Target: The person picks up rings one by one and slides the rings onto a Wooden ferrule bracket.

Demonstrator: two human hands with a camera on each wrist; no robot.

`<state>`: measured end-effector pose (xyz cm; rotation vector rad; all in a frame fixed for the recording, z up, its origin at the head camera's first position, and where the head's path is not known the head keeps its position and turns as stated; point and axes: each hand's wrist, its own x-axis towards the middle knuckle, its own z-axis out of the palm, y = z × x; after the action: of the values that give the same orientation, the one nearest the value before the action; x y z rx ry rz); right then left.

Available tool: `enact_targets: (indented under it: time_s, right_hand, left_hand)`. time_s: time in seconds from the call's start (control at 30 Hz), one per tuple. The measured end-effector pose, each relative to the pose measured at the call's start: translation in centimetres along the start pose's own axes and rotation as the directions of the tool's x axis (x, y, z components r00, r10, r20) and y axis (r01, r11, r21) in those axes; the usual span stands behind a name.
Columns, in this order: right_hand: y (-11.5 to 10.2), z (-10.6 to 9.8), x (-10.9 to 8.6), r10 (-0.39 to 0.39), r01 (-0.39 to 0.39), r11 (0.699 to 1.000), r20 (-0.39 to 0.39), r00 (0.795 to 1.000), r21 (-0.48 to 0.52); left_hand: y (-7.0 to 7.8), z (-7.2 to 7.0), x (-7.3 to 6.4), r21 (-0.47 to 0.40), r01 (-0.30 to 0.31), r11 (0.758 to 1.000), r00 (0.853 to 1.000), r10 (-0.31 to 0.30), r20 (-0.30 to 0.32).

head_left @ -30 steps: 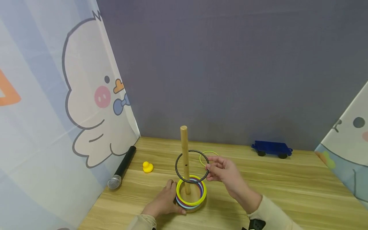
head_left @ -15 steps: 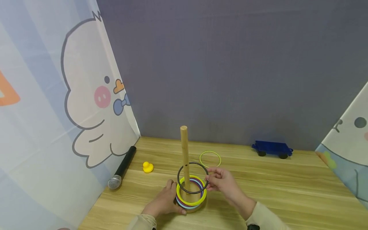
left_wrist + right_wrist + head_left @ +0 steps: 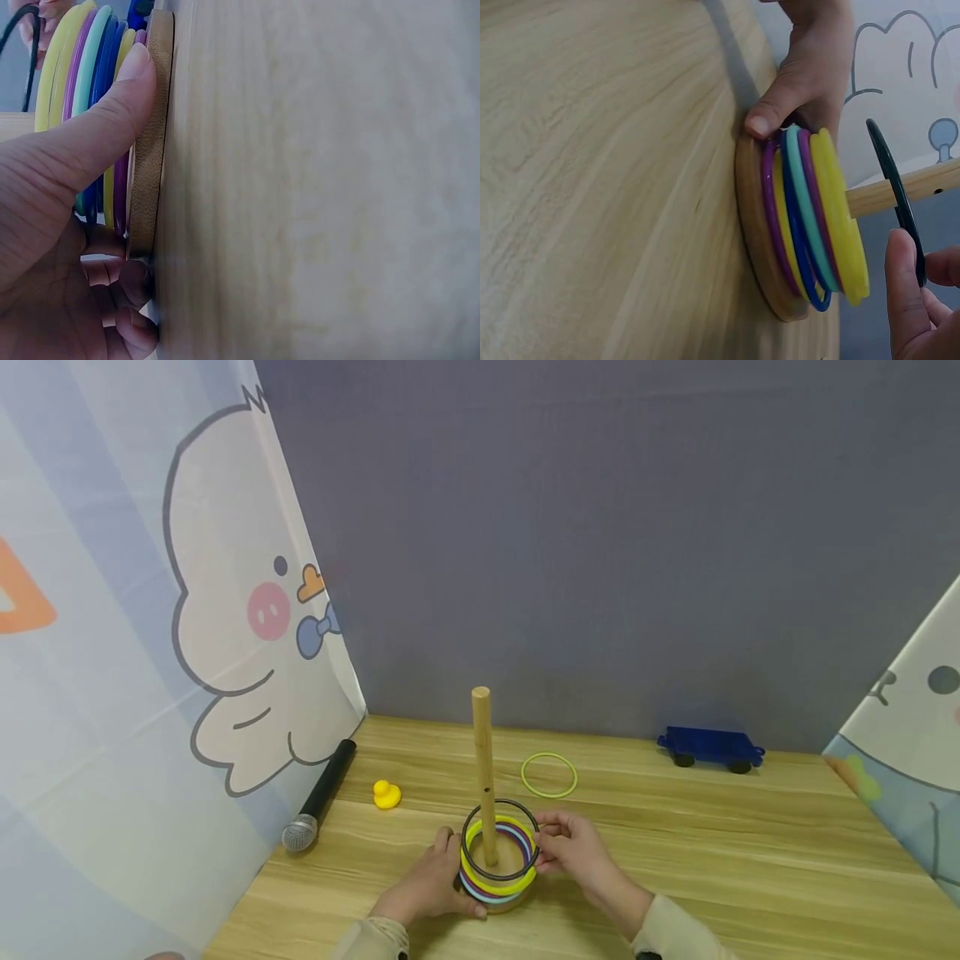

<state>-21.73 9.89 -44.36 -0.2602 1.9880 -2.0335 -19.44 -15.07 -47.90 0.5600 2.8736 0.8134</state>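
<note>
A wooden peg rises from a round wooden base. Stacked on that base are several coloured rings, with a yellow ring on top and teal, blue and purple ones below. My right hand pinches a black ring between thumb and fingers. This ring encircles the peg and hangs a little above the stack, as the right wrist view shows. My left hand grips the left side of the base and stack, its thumb lying across the rings' edges to the base.
On the wooden table, a yellow-green ring lies behind the peg. A yellow rubber duck and a black microphone are at the left. A blue toy wagon stands at the back right. Printed and grey cloths border the table.
My right hand has lowered the black ring along the peg, from well above the stack to close over it. The left hand has stayed in place at the base.
</note>
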Motion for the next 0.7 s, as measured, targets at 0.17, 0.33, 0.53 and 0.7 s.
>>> enact_targets:
  time_s: [0.17, 0.33, 0.53, 0.7]
  right_hand:
    - [0.6, 0.2, 0.3, 0.002, -0.002, 1.000, -0.006, 1.000, -0.018]
    - [1.0, 0.4, 0.4, -0.001, 0.001, 0.999, -0.004, 1.000, -0.043]
    - [1.4, 0.5, 0.6, 0.004, -0.005, 0.998, -0.017, 1.000, -0.069]
    - [1.7, 0.0, 0.7, 0.003, -0.007, 0.995, -0.043, 0.999, -0.096]
  left_hand:
    - [-0.1, 0.1, 0.1, -0.001, 0.011, 1.000, 1.000, -0.011, 0.010]
    - [-0.2, 0.1, 0.2, 0.023, 0.010, 1.000, 1.000, -0.010, 0.013]
    - [-0.2, 0.2, 0.1, 0.032, 0.008, 0.999, 1.000, -0.008, 0.003]
    - [-0.2, 0.2, 0.2, 0.033, 0.006, 0.999, 1.000, -0.006, 0.001]
